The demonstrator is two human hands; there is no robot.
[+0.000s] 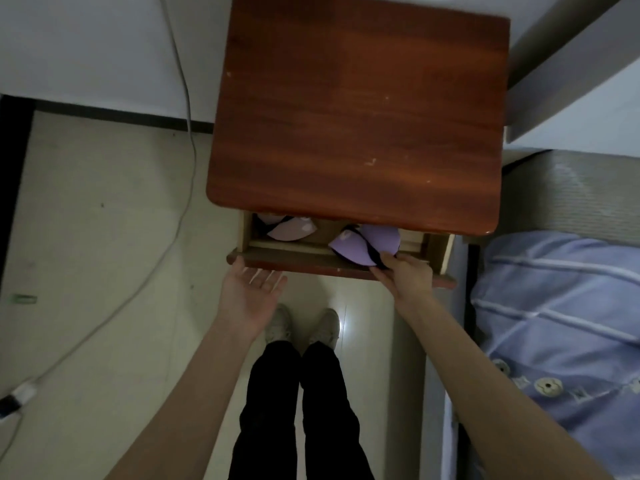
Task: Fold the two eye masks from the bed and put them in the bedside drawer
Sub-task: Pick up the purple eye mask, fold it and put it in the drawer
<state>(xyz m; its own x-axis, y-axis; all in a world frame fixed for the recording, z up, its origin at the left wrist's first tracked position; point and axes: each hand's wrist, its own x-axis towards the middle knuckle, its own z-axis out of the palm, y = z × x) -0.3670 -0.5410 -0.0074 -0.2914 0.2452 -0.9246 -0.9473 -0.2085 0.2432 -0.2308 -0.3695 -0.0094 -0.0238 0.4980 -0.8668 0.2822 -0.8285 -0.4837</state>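
The bedside drawer (298, 263) of the red-brown nightstand (360, 109) is pulled out a little. A folded pink eye mask (291, 228) lies inside at the left, half under the tabletop. A folded purple eye mask (363, 247) with a black strap sits at the drawer's right part, over the front edge. My right hand (408, 277) pinches its strap and lower corner. My left hand (251, 292) is palm up, fingers spread, its thumb touching the drawer front's left end, holding nothing.
A bed with a light blue patterned quilt (561, 323) runs along the right. A white cable (180, 188) trails over the pale floor to a plug (17, 398) at the left. My legs and shoes (301, 329) stand directly below the drawer.
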